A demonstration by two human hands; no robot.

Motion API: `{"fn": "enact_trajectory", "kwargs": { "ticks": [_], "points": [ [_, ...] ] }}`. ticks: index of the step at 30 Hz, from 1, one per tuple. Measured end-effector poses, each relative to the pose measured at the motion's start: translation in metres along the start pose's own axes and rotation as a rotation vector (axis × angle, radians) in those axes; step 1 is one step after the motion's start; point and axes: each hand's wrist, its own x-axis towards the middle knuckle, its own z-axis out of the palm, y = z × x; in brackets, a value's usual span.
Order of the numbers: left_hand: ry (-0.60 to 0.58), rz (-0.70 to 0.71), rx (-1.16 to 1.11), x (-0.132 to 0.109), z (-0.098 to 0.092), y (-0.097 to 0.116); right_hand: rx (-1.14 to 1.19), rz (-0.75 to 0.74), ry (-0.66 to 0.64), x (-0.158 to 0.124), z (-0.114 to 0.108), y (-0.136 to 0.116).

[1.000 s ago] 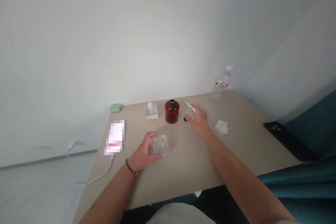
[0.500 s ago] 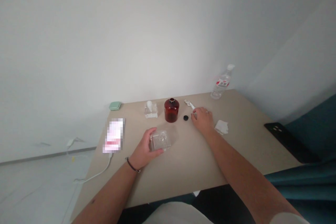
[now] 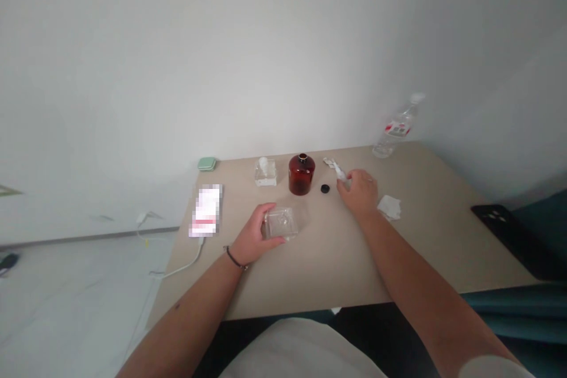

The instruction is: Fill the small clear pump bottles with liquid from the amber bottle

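Observation:
My left hand [image 3: 256, 235] is wrapped around the side of a clear square plastic container [image 3: 282, 223], thumb on the near side and fingers on the far side. My right hand [image 3: 359, 192] pinches a slim white piece [image 3: 339, 172] that looks like a pump nozzle; its lower end is hidden by the fingers. Left of that hand lies a small round black cap [image 3: 325, 189]. Behind the cap and container stands an amber bottle [image 3: 301, 176], its neck uncapped. Crumpled white paper [image 3: 329, 162] lies just beyond the white piece.
A clear square holder with a white knob [image 3: 264, 171] stands left of the bottle. A green case [image 3: 207, 163] and a charging phone [image 3: 206, 210] lie at left. A torn tissue [image 3: 390, 207], a water bottle [image 3: 396, 130] and a black phone [image 3: 509, 236] are at right.
The view has shifted, so everything sits further right and higher. My right hand has drawn in the white piece, which shows more now. My left hand keeps its hold on the container.

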Motion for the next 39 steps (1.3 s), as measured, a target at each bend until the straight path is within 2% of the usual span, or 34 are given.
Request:
{"fn": "enact_trajectory", "kwargs": {
  "ticks": [5,12,18,21,23,26,27,29,32,35,37,39],
  "points": [
    [-0.009,0.001,0.006,0.001,-0.001,0.002,0.024,-0.002,-0.009,-0.009,-0.007,0.006],
    [-0.025,-0.020,0.040,0.003,-0.002,0.005,0.086,0.072,-0.120,-0.013,-0.010,0.009],
    [-0.048,-0.044,-0.010,0.004,-0.001,0.000,0.087,0.071,-0.116,-0.011,-0.013,0.006],
    [-0.061,-0.040,-0.019,0.005,-0.001,0.000,0.046,0.070,-0.082,-0.012,-0.024,0.009],
    [-0.070,-0.051,-0.028,0.005,-0.001,0.001,-0.012,0.082,-0.011,-0.016,-0.035,0.015],
    [-0.080,-0.063,-0.035,0.005,-0.001,0.003,-0.128,0.175,0.075,-0.029,-0.049,0.035],
    [-0.082,-0.064,-0.038,0.006,-0.001,0.003,-0.164,0.224,0.061,-0.035,-0.052,0.043],
    [-0.085,-0.061,-0.046,0.006,-0.001,0.004,-0.181,0.301,-0.049,-0.045,-0.055,0.059],
    [-0.094,-0.057,-0.049,0.007,-0.002,0.004,-0.086,0.321,-0.189,-0.053,-0.055,0.073],
    [-0.092,-0.058,-0.063,0.007,-0.002,0.002,0.077,0.275,-0.231,-0.055,-0.059,0.058],
    [-0.096,-0.047,-0.078,0.007,-0.002,0.001,0.214,0.245,-0.288,-0.059,-0.063,0.028],
    [-0.104,-0.021,-0.093,0.007,-0.002,0.001,0.474,0.212,-0.424,-0.064,-0.065,-0.013]
  ]
}}
